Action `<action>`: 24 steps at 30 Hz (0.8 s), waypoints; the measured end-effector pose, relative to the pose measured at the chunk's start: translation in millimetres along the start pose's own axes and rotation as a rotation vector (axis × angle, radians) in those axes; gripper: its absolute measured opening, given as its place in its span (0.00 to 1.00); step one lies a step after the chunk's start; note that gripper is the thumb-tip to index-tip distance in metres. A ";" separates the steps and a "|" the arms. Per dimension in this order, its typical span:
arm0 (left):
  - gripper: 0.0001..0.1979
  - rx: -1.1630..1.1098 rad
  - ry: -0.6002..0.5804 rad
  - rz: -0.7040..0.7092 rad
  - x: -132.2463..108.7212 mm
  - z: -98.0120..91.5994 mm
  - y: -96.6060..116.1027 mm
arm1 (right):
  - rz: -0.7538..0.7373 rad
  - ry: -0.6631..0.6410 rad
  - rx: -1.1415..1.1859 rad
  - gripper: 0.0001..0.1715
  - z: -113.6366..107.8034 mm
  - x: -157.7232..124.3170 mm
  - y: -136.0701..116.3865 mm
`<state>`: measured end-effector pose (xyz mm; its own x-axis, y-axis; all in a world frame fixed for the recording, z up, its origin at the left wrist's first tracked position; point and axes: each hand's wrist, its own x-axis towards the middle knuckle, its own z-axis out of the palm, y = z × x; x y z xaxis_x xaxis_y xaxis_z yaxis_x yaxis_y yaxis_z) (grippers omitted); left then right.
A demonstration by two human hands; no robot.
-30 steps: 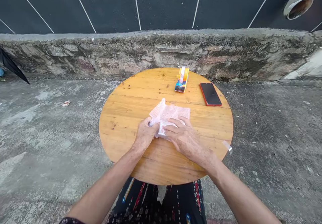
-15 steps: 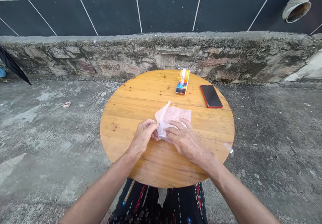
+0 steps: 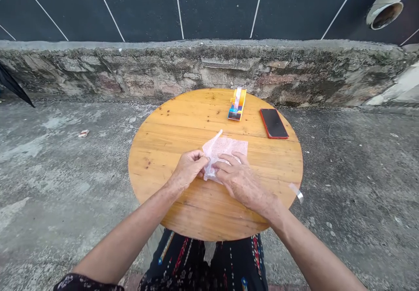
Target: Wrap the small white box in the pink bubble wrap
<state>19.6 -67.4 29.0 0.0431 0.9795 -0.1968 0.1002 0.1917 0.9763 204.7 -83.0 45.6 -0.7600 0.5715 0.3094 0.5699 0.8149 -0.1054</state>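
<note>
Round wooden worktop, left hand pinching the left edge of a pink-white wrapping sheet at mid-worktop, fingers closed on it, right hand flat with fingers spread, pressing the sheet down, tape dispenser and red phone near the far edge, tape strip hanging off the right edge

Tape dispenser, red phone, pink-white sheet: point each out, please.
tape dispenser (image 3: 237, 104), head view, middle of its body.
red phone (image 3: 274, 123), head view, middle of the dark screen.
pink-white sheet (image 3: 229, 145), head view, flat part beyond the fingers.
</note>
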 end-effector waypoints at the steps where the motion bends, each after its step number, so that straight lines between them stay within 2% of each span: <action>1: 0.11 0.026 -0.029 0.024 -1.2 -0.9 2.0 | -0.005 0.002 0.019 0.15 -0.8 0.4 0.3; 6: 0.07 0.176 -0.194 0.112 -3.9 -7.9 10.1 | -0.030 0.015 0.056 0.11 -2.4 2.2 4.0; 11: 0.08 0.285 -0.281 0.143 0.2 -11.7 14.3 | -0.040 0.058 0.035 0.13 6.6 -1.1 8.5; 17: 0.10 0.572 -0.305 0.246 2.3 -10.1 24.4 | 0.035 0.143 -0.005 0.10 15.3 -7.6 6.6; 24: 0.10 0.685 -0.369 0.303 4.9 -9.0 27.4 | 0.098 0.237 -0.086 0.14 16.2 -7.6 -1.6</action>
<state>13.6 -56.8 55.6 0.4762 0.8768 -0.0672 0.6092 -0.2738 0.7442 204.5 -87.1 28.1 -0.6115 0.6003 0.5154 0.6693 0.7399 -0.0678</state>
